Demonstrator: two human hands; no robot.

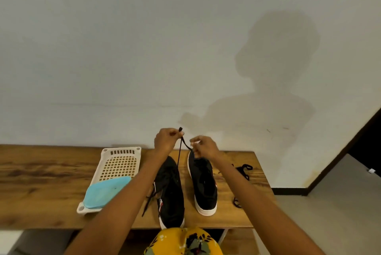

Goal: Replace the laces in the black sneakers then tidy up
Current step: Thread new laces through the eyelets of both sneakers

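**Lace ends held up over the left sneaker, lacing mid-way**

Nearest the person: yellow floral clothing (183,241) at the bottom edge, both bare forearms reaching forward over the wooden table (41,188).

On the table, two black sneakers with white soles, toes pointing away. The left sneaker (170,195) carries a black lace (179,157) that rises from its eyelet area up to the hands; a loose tail (148,201) hangs off its left side. The right sneaker (203,184) looks unlaced, though its eyelets are too dark to be sure. Loose black laces (243,170) lie on the table just right of it; whether old or new, cannot tell.

To the left, a white perforated tray (121,164) with a light blue pouch-like item (105,190) resting at its near end.

Hands, raised above the toes and close together but not touching: left hand (165,141) pinches the lace near its tip, tip poking up past the fingers. Right hand (203,148) has fingers curled, pinching the lace lower on a short bent stretch. Wrists up, elbows low.

Judgement on the step: seems to be drawing slack or evening the ends. Best done with a steady pull along the eyelet line, lace kept flat and untwisted, the sneaker kept from lifting.

Beyond: a pale wall (123,48) with the person's shadow.
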